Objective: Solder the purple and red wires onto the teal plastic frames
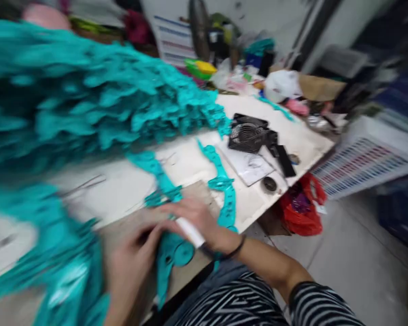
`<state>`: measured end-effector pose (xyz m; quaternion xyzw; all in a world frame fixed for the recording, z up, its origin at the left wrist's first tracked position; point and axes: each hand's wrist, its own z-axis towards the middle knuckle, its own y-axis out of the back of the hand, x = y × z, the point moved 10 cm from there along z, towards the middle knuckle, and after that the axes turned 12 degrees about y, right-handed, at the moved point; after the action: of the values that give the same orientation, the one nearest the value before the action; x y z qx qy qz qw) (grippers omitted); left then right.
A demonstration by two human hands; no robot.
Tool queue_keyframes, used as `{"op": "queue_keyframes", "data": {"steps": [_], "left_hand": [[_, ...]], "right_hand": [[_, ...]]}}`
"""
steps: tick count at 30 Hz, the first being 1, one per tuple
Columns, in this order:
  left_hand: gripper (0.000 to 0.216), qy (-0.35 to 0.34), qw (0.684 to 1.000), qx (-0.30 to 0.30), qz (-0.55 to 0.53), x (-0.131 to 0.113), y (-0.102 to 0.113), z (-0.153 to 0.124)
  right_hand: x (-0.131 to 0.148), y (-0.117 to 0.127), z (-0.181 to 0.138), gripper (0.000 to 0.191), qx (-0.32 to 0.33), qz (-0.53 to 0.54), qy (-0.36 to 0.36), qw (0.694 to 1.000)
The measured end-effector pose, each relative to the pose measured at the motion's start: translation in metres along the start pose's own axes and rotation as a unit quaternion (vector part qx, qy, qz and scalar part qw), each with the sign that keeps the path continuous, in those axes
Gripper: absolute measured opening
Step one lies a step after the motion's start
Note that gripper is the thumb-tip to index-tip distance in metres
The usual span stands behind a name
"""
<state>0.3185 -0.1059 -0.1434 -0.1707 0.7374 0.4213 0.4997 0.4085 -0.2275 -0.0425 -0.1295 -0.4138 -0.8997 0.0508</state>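
At the table's near edge, my right hand [193,217] is closed around a slim white tool [190,232] with a dark end towards my wrist; blur hides its kind. Close beside it, my left hand [136,253] has its fingers curled together at a teal plastic part [168,253] with a round disc and a long pointed leg. The fingertips of both hands meet over this part. A similar curved teal part [222,181] lies just right of my right hand. Left of my left hand is a blurred heap of teal parts [61,262].
A large pile of teal parts [105,95] covers the table's back left. A black fan [248,136] sits on the right, near a white sheet [248,167] and a small dark round item [268,184]. A red bag [301,208] and white crate [367,158] stand beyond the table edge.
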Motion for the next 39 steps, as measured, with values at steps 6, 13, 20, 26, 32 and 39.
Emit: {"op": "queue_keyframes", "data": {"steps": [6, 13, 20, 26, 32, 39], "left_hand": [[0.015, 0.03, 0.994, -0.018, -0.099, -0.005, -0.004, 0.007], [0.008, 0.013, 0.998, -0.011, -0.06, -0.013, -0.011, 0.005], [0.006, 0.013, 0.999, -0.005, -0.032, -0.013, -0.018, 0.01], [0.006, 0.031, 0.999, 0.001, -0.025, -0.013, -0.019, 0.011], [0.007, 0.035, 0.999, 0.004, -0.029, -0.014, -0.018, 0.011], [0.007, 0.034, 0.999, 0.004, -0.026, -0.016, -0.018, 0.011]], "right_hand": [[-0.027, 0.032, -0.031, 0.015, -0.105, 0.139, -0.025, 0.984], [-0.02, 0.036, -0.043, 0.018, -0.114, 0.165, -0.025, 0.979], [-0.021, 0.034, -0.044, 0.018, -0.103, 0.167, -0.019, 0.98], [-0.018, 0.028, -0.046, 0.019, -0.081, 0.177, -0.01, 0.981], [-0.017, 0.029, -0.046, 0.019, -0.08, 0.153, -0.001, 0.985], [-0.015, 0.03, -0.045, 0.019, -0.081, 0.151, 0.007, 0.985]]}}
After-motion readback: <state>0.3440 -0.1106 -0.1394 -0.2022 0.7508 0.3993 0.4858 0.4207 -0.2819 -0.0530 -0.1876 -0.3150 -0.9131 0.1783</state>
